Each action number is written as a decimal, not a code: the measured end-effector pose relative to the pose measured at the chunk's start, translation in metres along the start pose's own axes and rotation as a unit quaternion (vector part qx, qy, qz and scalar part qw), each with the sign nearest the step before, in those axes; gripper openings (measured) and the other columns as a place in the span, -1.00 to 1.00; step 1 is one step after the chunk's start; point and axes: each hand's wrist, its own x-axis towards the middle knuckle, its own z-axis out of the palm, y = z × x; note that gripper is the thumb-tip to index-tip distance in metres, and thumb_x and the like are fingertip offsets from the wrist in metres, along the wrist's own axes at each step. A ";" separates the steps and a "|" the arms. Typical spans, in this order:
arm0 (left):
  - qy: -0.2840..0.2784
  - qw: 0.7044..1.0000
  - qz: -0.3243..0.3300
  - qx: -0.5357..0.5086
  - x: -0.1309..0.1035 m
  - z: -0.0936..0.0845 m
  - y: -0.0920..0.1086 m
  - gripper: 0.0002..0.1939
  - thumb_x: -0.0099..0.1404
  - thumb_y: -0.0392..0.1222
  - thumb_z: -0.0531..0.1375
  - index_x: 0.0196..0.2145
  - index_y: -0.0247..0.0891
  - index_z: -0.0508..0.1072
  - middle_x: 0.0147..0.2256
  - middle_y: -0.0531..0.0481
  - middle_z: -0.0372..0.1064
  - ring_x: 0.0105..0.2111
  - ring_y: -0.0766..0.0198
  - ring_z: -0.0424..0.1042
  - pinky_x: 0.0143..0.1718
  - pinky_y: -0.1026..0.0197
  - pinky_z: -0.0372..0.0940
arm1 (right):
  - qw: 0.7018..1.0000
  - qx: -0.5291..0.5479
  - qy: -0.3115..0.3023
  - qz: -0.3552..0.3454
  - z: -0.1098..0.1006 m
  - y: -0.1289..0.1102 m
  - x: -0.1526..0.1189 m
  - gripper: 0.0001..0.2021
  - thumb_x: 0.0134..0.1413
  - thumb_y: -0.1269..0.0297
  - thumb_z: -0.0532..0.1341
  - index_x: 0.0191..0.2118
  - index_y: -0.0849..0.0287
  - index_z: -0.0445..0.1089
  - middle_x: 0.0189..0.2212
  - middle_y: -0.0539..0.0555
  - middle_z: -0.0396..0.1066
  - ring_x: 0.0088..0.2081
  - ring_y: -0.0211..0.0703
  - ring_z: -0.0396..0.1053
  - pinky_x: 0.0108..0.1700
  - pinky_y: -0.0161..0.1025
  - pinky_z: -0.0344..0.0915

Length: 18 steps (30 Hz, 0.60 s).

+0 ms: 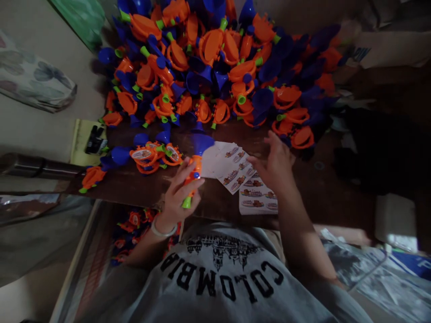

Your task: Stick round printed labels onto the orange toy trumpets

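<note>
Orange and blue plastic makes up the toy trumpet (pixel 196 165) held in the left hand (pixel 182 190), its fingers closed around the body, blue bell pointing to the far side and green mouthpiece near. The right hand (pixel 278 163) is empty as far as can be seen, thumb and fingers spread wide, just beside the printed sticker sheets (pixel 234 172) on the dark table (pixel 210 204). A thicker sheet stack (pixel 257 199) lies near, partly under them.

Across the far side, a big heap of trumpets (pixel 212 47) shows mostly plain orange discs. Left of the hand, a small group (pixel 143 154) carries printed ovals, and more seem to sit below the table edge (pixel 134 220). By that count, a fair number look labelled, with far more still unlabelled.
</note>
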 end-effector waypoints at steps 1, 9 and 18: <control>-0.029 0.998 0.006 0.063 -0.011 -0.010 -0.013 -0.53 0.33 -0.35 0.27 0.13 0.03 0.57 0.35 -0.06 0.41 0.47 -0.12 0.25 0.43 -0.36 0.26 | 0.998 -0.031 -0.054 0.026 0.004 0.005 0.000 -0.15 0.25 -0.09 0.35 0.48 0.16 0.05 0.31 0.44 0.40 0.37 0.49 0.28 0.32 0.57 0.14; -0.324 0.898 -0.100 0.281 -0.043 -0.061 -0.054 -0.36 0.36 -0.27 0.24 0.37 -0.06 0.39 0.54 -0.24 0.02 0.58 -0.36 -0.14 0.48 -0.58 -0.11 | 0.973 -0.086 -0.204 0.065 0.031 0.011 0.007 -0.17 0.11 0.19 0.42 0.44 0.23 0.13 0.21 0.42 0.51 0.33 0.50 0.31 0.33 0.50 0.08; -0.060 0.934 -0.292 -0.198 -0.021 0.028 -0.019 -0.13 0.27 0.14 0.45 0.42 -0.12 0.28 0.50 -0.34 0.12 0.48 -0.19 0.23 0.47 -0.28 0.19 | 0.936 0.348 0.001 0.053 0.029 0.028 -0.002 -0.42 0.14 -0.02 0.36 0.19 -0.04 0.19 -0.28 -0.06 0.49 -0.38 -0.14 0.47 -0.35 -0.19 0.42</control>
